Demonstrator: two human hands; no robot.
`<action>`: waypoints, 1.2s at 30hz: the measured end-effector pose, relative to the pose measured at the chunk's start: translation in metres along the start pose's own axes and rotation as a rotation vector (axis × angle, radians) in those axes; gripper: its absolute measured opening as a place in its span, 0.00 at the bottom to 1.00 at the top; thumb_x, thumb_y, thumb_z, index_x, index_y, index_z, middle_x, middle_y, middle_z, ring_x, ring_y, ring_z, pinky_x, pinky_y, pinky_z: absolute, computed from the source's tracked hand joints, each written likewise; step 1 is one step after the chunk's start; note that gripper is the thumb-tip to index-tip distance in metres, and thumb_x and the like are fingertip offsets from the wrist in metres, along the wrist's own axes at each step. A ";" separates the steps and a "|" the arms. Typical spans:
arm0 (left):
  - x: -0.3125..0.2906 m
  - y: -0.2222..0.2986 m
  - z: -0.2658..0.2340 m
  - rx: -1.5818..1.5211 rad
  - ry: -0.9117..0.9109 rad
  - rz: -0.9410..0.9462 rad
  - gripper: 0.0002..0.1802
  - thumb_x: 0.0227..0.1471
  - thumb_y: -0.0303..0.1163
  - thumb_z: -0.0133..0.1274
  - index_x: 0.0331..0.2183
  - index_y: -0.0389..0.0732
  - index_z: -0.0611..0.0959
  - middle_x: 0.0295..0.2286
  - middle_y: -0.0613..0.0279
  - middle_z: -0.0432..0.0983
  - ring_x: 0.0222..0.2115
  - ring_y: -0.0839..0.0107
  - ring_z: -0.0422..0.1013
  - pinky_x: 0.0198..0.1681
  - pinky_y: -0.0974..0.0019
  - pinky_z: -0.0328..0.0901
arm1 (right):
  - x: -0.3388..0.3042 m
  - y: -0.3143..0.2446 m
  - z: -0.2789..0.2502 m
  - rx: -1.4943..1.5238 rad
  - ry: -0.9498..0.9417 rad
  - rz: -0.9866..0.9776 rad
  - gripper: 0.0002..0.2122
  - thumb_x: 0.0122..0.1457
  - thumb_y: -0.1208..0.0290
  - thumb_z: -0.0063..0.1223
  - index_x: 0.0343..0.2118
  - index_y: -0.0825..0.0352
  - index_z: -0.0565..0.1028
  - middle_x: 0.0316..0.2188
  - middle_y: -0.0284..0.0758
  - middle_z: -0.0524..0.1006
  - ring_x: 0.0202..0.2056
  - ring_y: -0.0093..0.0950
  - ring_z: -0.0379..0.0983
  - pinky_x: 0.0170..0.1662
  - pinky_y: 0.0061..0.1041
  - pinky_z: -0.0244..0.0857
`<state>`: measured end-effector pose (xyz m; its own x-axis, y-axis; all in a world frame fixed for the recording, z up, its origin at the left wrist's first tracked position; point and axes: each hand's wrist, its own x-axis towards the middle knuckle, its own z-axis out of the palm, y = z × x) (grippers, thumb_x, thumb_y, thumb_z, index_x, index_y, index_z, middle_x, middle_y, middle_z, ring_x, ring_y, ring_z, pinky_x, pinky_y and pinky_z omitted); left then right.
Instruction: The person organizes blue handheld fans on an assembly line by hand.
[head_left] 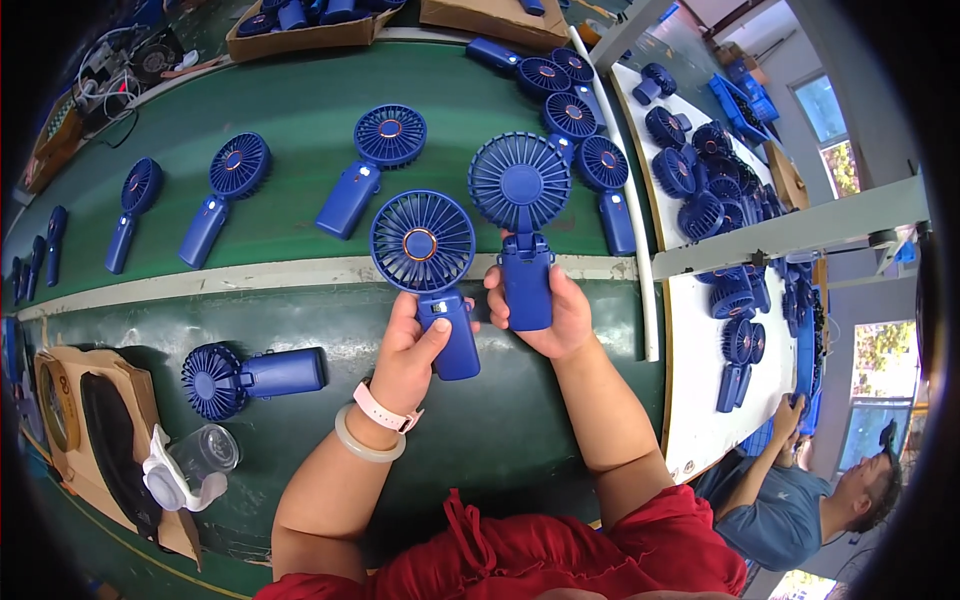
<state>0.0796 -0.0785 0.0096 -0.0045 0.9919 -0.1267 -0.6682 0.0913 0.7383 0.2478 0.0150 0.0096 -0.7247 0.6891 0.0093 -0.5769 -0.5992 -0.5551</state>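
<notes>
Two dark blue handheld fans are held upright side by side in front of me. My left hand (410,350) is closed round the handle of one handheld fan (455,345), thumb pressed on its front near a small lit display. That fan's ringed hub faces me. My right hand (565,320) grips the other handheld fan (527,285) by its handle; its plain back side shows, with a hinge below the head. Another blue fan (285,374) lies flat on the green table (330,460) to the left.
Several fans (349,200) lie spaced along the green belt (290,100), with more clustered at its right end. Cardboard boxes (300,45) of fans stand beyond. At left are a cardboard tray (140,400) and a clear plastic jug (208,455). Right, a co-worker (775,500) sits by a fan-covered white table (690,380).
</notes>
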 end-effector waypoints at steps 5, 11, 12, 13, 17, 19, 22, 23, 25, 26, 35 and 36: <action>0.002 0.001 0.000 0.045 0.047 -0.037 0.20 0.53 0.30 0.46 0.47 0.37 0.63 0.41 0.51 0.69 0.37 0.64 0.71 0.41 0.63 0.67 | 0.003 -0.002 -0.003 0.004 0.070 0.039 0.28 0.56 0.48 0.42 0.53 0.64 0.59 0.41 0.43 0.69 0.32 0.30 0.67 0.35 0.28 0.63; 0.003 -0.001 0.002 0.022 0.133 -0.040 0.20 0.51 0.24 0.48 0.46 0.38 0.63 0.39 0.54 0.70 0.36 0.68 0.71 0.39 0.66 0.68 | -0.006 0.004 0.003 -0.242 0.282 -0.026 0.21 0.56 0.61 0.50 0.49 0.65 0.63 0.37 0.36 0.71 0.34 0.28 0.69 0.39 0.30 0.68; 0.003 -0.002 0.001 0.037 0.174 -0.025 0.22 0.50 0.22 0.49 0.47 0.38 0.62 0.39 0.55 0.70 0.36 0.68 0.71 0.39 0.67 0.68 | -0.006 0.005 0.007 -0.286 0.359 0.000 0.21 0.55 0.62 0.52 0.50 0.65 0.63 0.36 0.35 0.72 0.35 0.28 0.70 0.38 0.31 0.69; 0.004 -0.003 -0.002 0.004 0.185 -0.019 0.28 0.47 0.18 0.51 0.49 0.42 0.59 0.38 0.57 0.69 0.36 0.68 0.71 0.38 0.64 0.69 | -0.004 0.005 0.012 -0.193 0.361 0.020 0.21 0.54 0.66 0.53 0.49 0.65 0.63 0.35 0.36 0.72 0.36 0.29 0.72 0.38 0.32 0.70; 0.002 0.003 0.003 -0.043 0.166 -0.038 0.36 0.44 0.18 0.53 0.50 0.51 0.55 0.39 0.59 0.67 0.35 0.66 0.71 0.33 0.60 0.72 | -0.001 0.005 0.014 -0.438 0.369 -0.090 0.16 0.53 0.75 0.51 0.45 0.68 0.65 0.37 0.37 0.73 0.36 0.29 0.73 0.41 0.29 0.69; 0.001 0.006 0.007 0.008 0.153 -0.057 0.34 0.44 0.20 0.55 0.49 0.50 0.56 0.39 0.60 0.67 0.35 0.66 0.71 0.29 0.63 0.72 | -0.002 0.001 0.014 -0.484 0.370 -0.108 0.15 0.53 0.75 0.51 0.44 0.68 0.66 0.37 0.37 0.74 0.36 0.29 0.73 0.41 0.28 0.68; 0.000 0.001 -0.005 -0.031 0.084 -0.047 0.30 0.43 0.21 0.57 0.45 0.49 0.60 0.36 0.61 0.69 0.33 0.67 0.72 0.22 0.68 0.69 | 0.000 0.002 0.014 -0.507 0.376 -0.117 0.15 0.53 0.76 0.51 0.43 0.69 0.67 0.36 0.37 0.74 0.37 0.29 0.73 0.42 0.27 0.67; -0.001 0.000 -0.008 -0.074 0.044 -0.072 0.28 0.43 0.22 0.57 0.44 0.48 0.62 0.34 0.62 0.70 0.33 0.67 0.72 0.20 0.69 0.68 | 0.001 0.002 0.014 -0.489 0.389 -0.115 0.14 0.52 0.76 0.51 0.43 0.69 0.67 0.36 0.37 0.74 0.37 0.29 0.73 0.43 0.27 0.67; 0.000 0.001 -0.013 -0.082 0.034 -0.089 0.25 0.42 0.22 0.57 0.41 0.46 0.64 0.32 0.62 0.70 0.32 0.66 0.72 0.20 0.69 0.67 | 0.002 0.005 0.011 -0.505 0.399 -0.121 0.14 0.52 0.76 0.51 0.43 0.69 0.67 0.36 0.38 0.74 0.37 0.29 0.73 0.43 0.27 0.66; 0.000 0.001 -0.014 -0.095 0.025 -0.108 0.23 0.42 0.22 0.58 0.39 0.44 0.66 0.31 0.62 0.71 0.32 0.66 0.72 0.19 0.69 0.66 | 0.002 0.005 0.009 -0.524 0.410 -0.124 0.14 0.52 0.76 0.51 0.43 0.69 0.67 0.36 0.38 0.74 0.37 0.29 0.73 0.43 0.27 0.66; 0.001 -0.002 -0.012 -0.158 -0.127 -0.182 0.26 0.35 0.25 0.62 0.38 0.45 0.68 0.34 0.60 0.69 0.38 0.60 0.70 0.38 0.55 0.68 | 0.001 0.002 0.005 -0.479 0.403 -0.099 0.14 0.51 0.78 0.51 0.42 0.69 0.68 0.36 0.39 0.75 0.38 0.29 0.73 0.43 0.28 0.66; 0.002 -0.002 -0.011 -0.157 -0.129 -0.182 0.26 0.35 0.25 0.62 0.38 0.45 0.68 0.34 0.60 0.69 0.38 0.60 0.70 0.38 0.55 0.68 | 0.001 0.001 0.004 -0.480 0.404 -0.101 0.14 0.51 0.78 0.51 0.42 0.69 0.68 0.36 0.39 0.75 0.38 0.29 0.73 0.43 0.28 0.66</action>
<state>0.0727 -0.0780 0.0007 0.2142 0.9644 -0.1550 -0.7569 0.2642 0.5977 0.2452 0.0132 0.0119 -0.4225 0.8880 -0.1816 -0.3338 -0.3388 -0.8797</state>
